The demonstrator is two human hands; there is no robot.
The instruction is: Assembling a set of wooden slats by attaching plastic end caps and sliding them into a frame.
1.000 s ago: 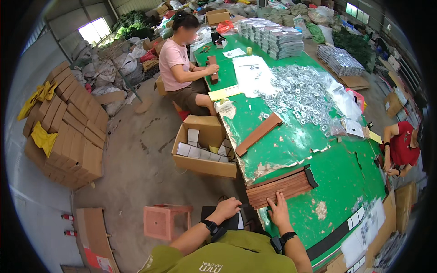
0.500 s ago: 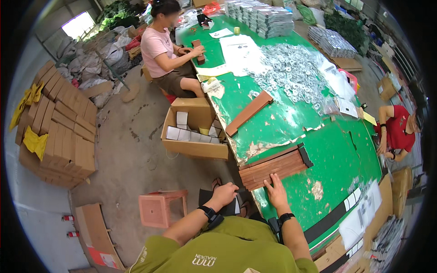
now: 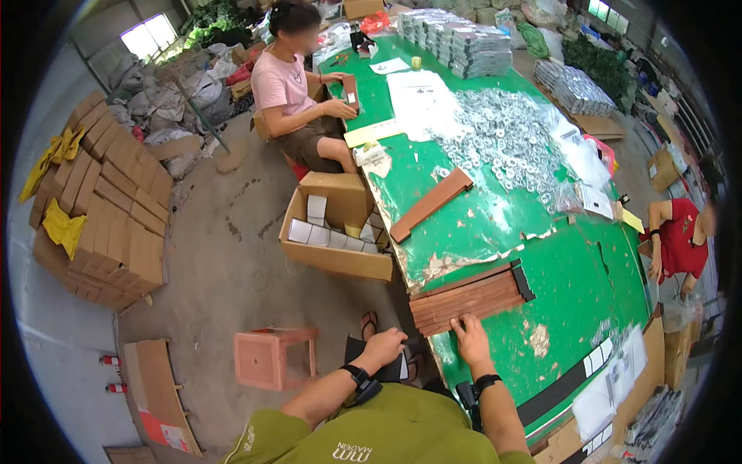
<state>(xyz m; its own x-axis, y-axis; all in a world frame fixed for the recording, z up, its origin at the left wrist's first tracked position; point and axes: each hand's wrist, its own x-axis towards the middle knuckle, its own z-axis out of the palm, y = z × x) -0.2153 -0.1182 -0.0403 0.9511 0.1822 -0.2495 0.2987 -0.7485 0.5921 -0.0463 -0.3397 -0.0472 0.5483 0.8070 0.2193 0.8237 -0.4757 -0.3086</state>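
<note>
Right hand (image 3: 471, 338) lies flat, fingers spread, on the near edge of the brown ridged wooden slat board (image 3: 473, 297) on the green table (image 3: 576, 271) | left hand (image 3: 384, 346) curled closed around a dark flat object (image 3: 372, 360) beside the table edge | pink plastic stool (image 3: 275, 357) on the floor nearby

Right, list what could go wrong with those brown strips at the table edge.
1. The stack of brown strips lies right at the edge of the green table; a push from the right hand touching it could tip strips onto the floor.
2. The left hand hangs off the table over a dark object, so it probably cannot steady the stack.
</note>
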